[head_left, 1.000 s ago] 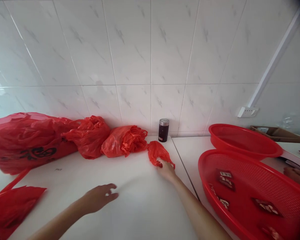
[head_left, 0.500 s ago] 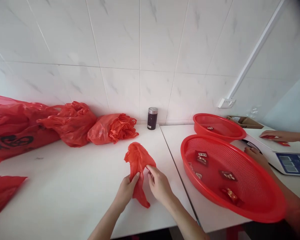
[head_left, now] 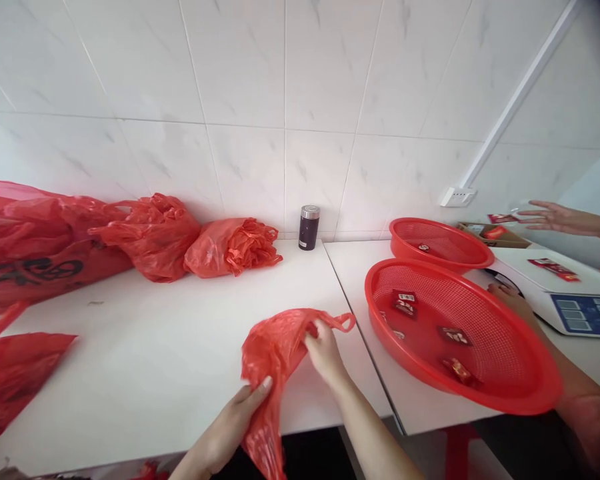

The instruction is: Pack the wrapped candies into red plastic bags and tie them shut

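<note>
A thin red plastic bag point(head_left: 275, 350) is stretched between my hands over the front edge of the white table. My left hand point(head_left: 233, 417) is closed on its lower part, thumb on top, and the bag's bottom hangs below the table edge. My right hand point(head_left: 323, 350) pinches the upper part near a handle loop point(head_left: 349, 323); some fingertips are hidden by the plastic. Right of my hands stands a large red plastic basket point(head_left: 485, 393) with several small wrapped packets point(head_left: 455, 335) in it.
Full red bags point(head_left: 155, 237) and a bundle of red bags point(head_left: 235, 247) line the wall. A dark tumbler point(head_left: 308, 230) stands at the back. Further right are a second red basket point(head_left: 440, 233), a scale point(head_left: 580, 313) with a packet on it, and a co-worker's hand point(head_left: 563, 219) holding a packet.
The red bag is spread wider and has come nearer to me, with a handle loop now showing. My left hand has moved lower. The co-worker's hand has risen off the scale.
</note>
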`<state>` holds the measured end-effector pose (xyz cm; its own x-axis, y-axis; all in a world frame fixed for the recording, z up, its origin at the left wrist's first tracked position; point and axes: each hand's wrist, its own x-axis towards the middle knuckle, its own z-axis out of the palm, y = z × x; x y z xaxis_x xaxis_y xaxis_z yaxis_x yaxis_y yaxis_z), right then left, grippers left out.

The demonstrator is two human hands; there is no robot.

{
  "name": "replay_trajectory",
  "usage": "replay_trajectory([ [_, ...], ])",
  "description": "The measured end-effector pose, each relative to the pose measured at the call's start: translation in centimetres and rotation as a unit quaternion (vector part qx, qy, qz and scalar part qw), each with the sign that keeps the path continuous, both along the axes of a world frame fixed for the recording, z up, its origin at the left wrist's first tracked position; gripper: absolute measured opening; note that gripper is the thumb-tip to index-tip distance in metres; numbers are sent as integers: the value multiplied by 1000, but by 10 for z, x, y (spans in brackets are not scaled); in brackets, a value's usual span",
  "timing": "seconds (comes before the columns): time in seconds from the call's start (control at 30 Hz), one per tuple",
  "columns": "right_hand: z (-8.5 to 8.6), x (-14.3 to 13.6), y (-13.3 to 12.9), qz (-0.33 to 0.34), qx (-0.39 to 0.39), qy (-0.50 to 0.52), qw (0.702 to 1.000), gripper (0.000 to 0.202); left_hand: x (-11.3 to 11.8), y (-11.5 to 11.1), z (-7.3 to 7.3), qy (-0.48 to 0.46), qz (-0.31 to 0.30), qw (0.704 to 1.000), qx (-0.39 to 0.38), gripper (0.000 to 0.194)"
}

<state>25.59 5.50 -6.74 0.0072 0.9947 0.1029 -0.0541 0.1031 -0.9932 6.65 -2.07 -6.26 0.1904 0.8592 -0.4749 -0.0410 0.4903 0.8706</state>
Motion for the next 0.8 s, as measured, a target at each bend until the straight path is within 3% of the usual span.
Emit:
replay_trajectory([
  [0.07,-2,10,2,-73,-8,-5,997,18,-23,1,-7,-16,107,994,-4,37],
  [0.13,-3,15,1,-94,-22,-15,995,16,-43,3,-9,17,246,968,38,36],
  [0.2,-2,13,-3,-97,-2,-46,994,18,-50,1,-5,120,360,914,146,35],
  [0.23,0,8,-7,-101,21,-66,992,20,-46,-2,-1,192,383,876,221,33],
  [0.27,2,1,-12,-108,48,-87,989,23,-37,-5,3,266,376,836,300,30],
  [0.33,6,-15,-22,-110,84,-127,982,29,-12,-10,9,405,276,759,429,20],
  [0.4,12,-27,-33,-84,83,-163,979,32,7,-9,9,516,171,699,464,17],
  [0.43,13,-30,-38,-64,72,-178,979,35,10,-5,7,561,147,679,450,18],
  [0.5,16,-26,-46,-35,37,-195,979,45,-4,8,0,632,157,650,392,19],
  [0.6,16,-3,-51,-46,-32,-220,974,55,-55,28,-8,689,211,610,329,29],
  [0.63,17,7,-53,-36,-51,-240,969,54,-71,32,-9,691,193,618,320,30],
  [0.7,24,27,-57,45,-75,-283,955,48,-93,35,-8,677,151,654,302,26],
  [0.8,50,47,-71,195,-71,-326,922,35,-94,28,0,649,84,702,280,31],
])
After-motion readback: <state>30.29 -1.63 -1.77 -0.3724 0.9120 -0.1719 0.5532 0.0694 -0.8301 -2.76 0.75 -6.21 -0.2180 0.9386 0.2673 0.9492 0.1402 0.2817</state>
